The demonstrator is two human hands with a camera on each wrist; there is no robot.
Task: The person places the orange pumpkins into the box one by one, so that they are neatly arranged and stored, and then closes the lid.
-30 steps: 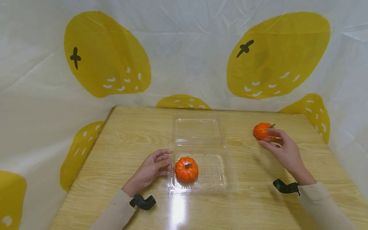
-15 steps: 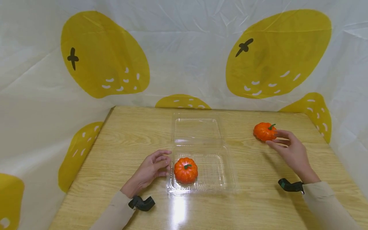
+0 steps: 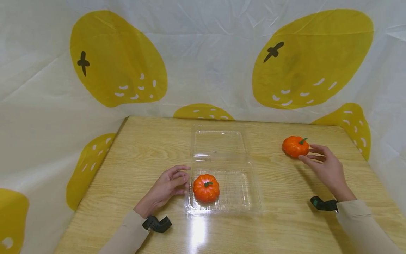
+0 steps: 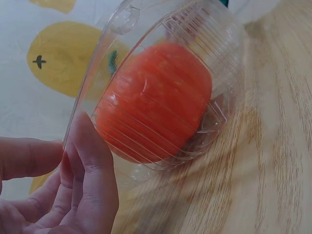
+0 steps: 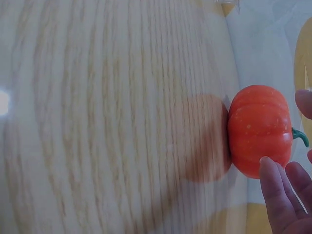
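Slightly left of centre in the head view lies a clear plastic clamshell container (image 3: 234, 187), its lid (image 3: 219, 141) folded back flat behind it. One orange toy pumpkin (image 3: 206, 188) with a green stem sits in the left half of its base. My left hand (image 3: 168, 185) pinches the container's left rim between thumb and fingers, plain in the left wrist view, where the pumpkin (image 4: 156, 102) shows through the wall. Farther right, a second orange pumpkin (image 3: 295, 146) stands on the table. Beside it my right hand (image 3: 326, 169) holds nothing, fingers spread and fingertips close to its right side.
The wood-grain table (image 3: 152, 141) extends to a pale cloth (image 3: 206, 70) printed with large yellow fruit at the back and sides. Black wrist devices (image 3: 157, 224) sit on both wrists.
My right hand has drawn away to the right from the second pumpkin, which its fingers overlapped before. That pumpkin stays on the table. My left hand keeps its place at the container's rim.
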